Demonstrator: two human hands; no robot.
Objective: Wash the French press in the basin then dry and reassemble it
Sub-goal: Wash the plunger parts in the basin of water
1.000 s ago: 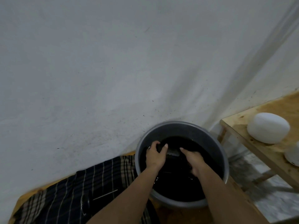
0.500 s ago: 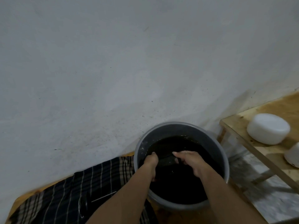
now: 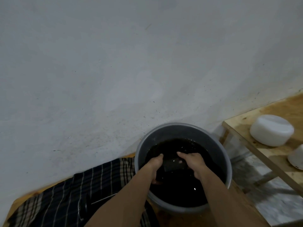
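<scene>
- Holding a dark part of the French press (image 3: 174,164) at the surface of the water, I have both my hands down inside the grey basin (image 3: 218,145).
- My left hand (image 3: 155,166) grips the near-left end of the press part; my thumb lies along its top and my other fingers curl under it, dipping into the water.
- My right hand (image 3: 193,163) clasps the right end of the same part, fingers wrapped over its top, fingertips pointing toward my left hand.
- The press part is dark and blocky, half sunk; which piece of the press it is, I cannot tell.
- The water (image 3: 180,190) in the basin is almost black, with small glints of light.
- Left of the basin, touching its wall, a dark checked cloth (image 3: 65,194) is spread out; a thin metal rod (image 3: 103,198) and a dark round piece (image 3: 83,207) lie on it.
- Behind the basin rises a pale wall (image 3: 114,71).
- Right of the basin, apart from it, a wooden shelf (image 3: 246,133) carries two white containers (image 3: 272,130).
</scene>
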